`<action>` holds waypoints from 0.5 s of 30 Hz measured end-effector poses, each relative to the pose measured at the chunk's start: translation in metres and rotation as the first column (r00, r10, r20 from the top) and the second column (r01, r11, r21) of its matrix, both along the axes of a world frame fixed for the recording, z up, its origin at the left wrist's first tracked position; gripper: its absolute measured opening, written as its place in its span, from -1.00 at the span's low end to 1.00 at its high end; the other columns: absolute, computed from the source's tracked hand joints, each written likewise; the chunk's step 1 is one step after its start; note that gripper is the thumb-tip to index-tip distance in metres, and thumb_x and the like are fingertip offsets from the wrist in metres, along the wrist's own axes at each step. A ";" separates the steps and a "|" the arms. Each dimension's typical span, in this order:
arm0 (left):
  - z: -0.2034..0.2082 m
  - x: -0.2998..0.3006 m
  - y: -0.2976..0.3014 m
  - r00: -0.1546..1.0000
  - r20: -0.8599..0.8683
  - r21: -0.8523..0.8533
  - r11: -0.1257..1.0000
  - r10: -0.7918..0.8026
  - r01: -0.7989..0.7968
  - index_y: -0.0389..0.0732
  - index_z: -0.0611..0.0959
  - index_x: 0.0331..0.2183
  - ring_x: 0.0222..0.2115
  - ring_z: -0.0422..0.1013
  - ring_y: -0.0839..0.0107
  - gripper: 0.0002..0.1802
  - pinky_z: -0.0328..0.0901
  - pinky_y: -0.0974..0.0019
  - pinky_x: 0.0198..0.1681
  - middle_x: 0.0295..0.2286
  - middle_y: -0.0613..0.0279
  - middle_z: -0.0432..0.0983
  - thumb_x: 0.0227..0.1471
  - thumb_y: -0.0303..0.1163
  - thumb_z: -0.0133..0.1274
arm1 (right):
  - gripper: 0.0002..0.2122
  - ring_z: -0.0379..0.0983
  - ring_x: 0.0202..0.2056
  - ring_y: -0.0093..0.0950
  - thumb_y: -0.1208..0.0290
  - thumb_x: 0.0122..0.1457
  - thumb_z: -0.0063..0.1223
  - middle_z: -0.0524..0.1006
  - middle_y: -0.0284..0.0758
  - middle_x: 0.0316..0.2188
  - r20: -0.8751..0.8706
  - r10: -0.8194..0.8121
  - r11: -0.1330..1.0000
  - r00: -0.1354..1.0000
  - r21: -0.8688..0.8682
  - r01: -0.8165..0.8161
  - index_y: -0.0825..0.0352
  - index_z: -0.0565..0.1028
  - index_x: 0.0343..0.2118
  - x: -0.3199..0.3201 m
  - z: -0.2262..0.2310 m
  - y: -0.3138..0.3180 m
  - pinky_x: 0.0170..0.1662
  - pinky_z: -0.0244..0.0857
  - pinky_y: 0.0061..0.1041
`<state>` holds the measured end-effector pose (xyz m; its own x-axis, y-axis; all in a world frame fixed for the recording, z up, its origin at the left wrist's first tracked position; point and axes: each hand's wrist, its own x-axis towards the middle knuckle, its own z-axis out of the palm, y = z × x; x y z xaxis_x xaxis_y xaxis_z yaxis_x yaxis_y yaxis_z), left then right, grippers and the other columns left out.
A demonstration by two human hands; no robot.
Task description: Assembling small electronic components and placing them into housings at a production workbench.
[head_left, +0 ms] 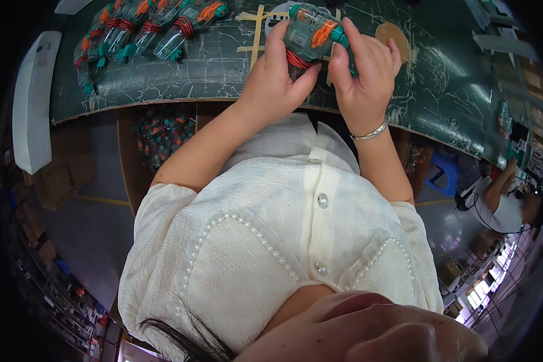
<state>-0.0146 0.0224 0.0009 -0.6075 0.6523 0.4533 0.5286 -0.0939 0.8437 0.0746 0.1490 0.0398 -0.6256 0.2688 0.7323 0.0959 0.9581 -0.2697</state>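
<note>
Above the near edge of the green bench, both my hands are on a clear plastic device [311, 37] with an orange lever, teal ends and a band of red wire. My left hand [276, 78] grips its left side, thumb underneath by the red wire and fingers up along the body. My right hand [365, 72] closes thumb and index finger around the teal knob [339, 37] at its right side; the other fingers are bent behind. At the bench's far left lie several similar clear devices [145, 33], each with orange and teal parts and red wire.
Strips of tan tape [257, 36] mark the green bench [223, 72]. A round tan patch [393, 42] lies beyond my right hand. Below the bench, a cardboard box [127, 157] holds many orange-and-teal pieces. Another person [504, 202] works at the far right.
</note>
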 end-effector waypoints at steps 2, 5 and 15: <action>-0.001 0.000 0.001 1.000 0.005 0.002 1.000 -0.011 0.011 -0.35 0.09 0.19 -0.32 0.56 0.19 -0.17 0.43 0.32 -0.35 -0.18 -0.10 0.53 -0.02 -0.52 0.18 | -0.63 0.46 -0.25 -0.51 0.44 0.07 0.19 0.58 -0.43 -0.32 0.010 0.010 1.000 1.000 -0.012 -0.010 0.25 0.57 0.00 0.000 -0.001 0.002 0.19 0.08 -0.28; -0.003 -0.001 0.001 1.000 0.012 0.015 1.000 -0.020 0.020 -0.35 0.09 0.19 -0.33 0.56 0.19 -0.17 0.43 0.32 -0.35 -0.19 -0.10 0.53 -0.02 -0.52 0.18 | -0.63 0.46 -0.25 -0.51 0.46 0.07 0.19 0.58 -0.43 -0.33 0.012 0.032 0.999 0.999 -0.041 -0.031 0.25 0.56 -0.01 0.003 0.004 0.003 0.19 0.08 -0.27; -0.001 0.002 0.003 0.999 0.052 0.037 0.999 0.017 -0.019 -0.37 0.11 0.20 -0.30 0.55 0.14 -0.17 0.43 0.27 -0.32 -0.16 -0.13 0.51 -0.04 -0.53 0.17 | -0.72 0.46 -0.30 -0.48 0.61 -0.08 0.24 0.58 -0.42 -0.36 0.123 0.140 0.976 0.982 -0.185 -0.116 0.28 0.57 -0.23 0.042 0.016 -0.006 0.16 0.16 -0.25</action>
<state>-0.0122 0.0255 0.0000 -0.6425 0.6237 0.4453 0.4865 -0.1170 0.8658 0.1164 0.1428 0.0563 -0.7530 0.2974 0.5870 0.0227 0.9033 -0.4285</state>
